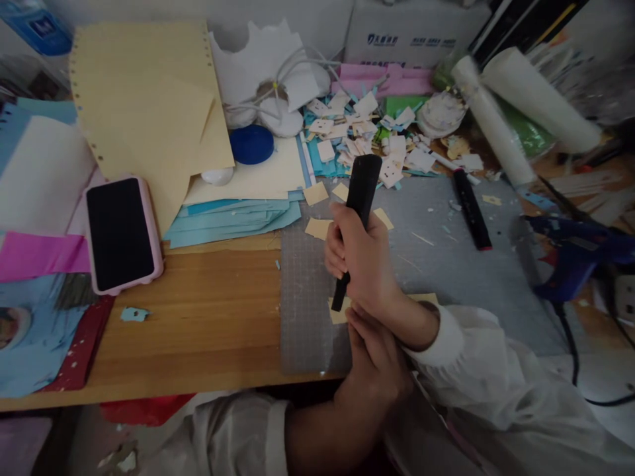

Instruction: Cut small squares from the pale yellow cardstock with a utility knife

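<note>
My right hand [364,258] is wrapped round a long black tool [364,182], held upright and slightly tilted over the grey cutting mat [310,330]. The tool's narrow lower end meets a small pale yellow paper piece [338,311] near the mat's front edge. Below it, my left hand [374,357] has its fingers pressed together at the right edge of that paper. Another pale yellow piece [424,298] shows partly behind my right wrist. More yellow cut pieces [316,193] lie beyond my right hand.
Cut paper scraps [347,132] are heaped at the back. A black marker [471,210] and a blue glue gun [575,254] with a cable lie to the right. On the left are a phone [122,231], yellow sheets [143,99] and stacked blue paper [233,221].
</note>
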### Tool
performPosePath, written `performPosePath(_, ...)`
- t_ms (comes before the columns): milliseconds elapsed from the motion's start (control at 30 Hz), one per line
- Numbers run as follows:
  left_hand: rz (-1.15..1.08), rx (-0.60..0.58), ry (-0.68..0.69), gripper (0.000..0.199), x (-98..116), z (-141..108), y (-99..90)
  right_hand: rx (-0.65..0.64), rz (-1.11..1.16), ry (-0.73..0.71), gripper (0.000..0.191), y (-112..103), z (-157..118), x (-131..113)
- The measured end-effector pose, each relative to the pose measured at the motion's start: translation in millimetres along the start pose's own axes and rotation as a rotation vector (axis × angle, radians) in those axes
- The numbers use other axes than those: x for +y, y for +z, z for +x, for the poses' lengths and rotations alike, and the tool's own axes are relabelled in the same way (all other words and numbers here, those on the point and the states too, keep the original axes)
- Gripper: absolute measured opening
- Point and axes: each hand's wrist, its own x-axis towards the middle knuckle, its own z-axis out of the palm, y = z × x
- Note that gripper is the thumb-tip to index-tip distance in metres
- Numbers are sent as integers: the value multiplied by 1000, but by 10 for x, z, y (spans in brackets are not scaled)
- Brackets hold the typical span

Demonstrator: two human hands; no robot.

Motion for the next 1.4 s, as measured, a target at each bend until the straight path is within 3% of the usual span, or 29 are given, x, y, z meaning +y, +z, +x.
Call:
performPosePath(733, -35, 27, -9, 38, -16, 5, -9, -14, 6, 21, 43, -8, -26, 68)
performPosePath(1033, -37, 62, -16, 34, -20, 1, 8, 56, -31, -115, 36, 13, 0, 107)
performPosePath(1400, -56, 74, -5, 33, -55, 30, -8, 27, -130, -184, 33, 30, -3, 141)
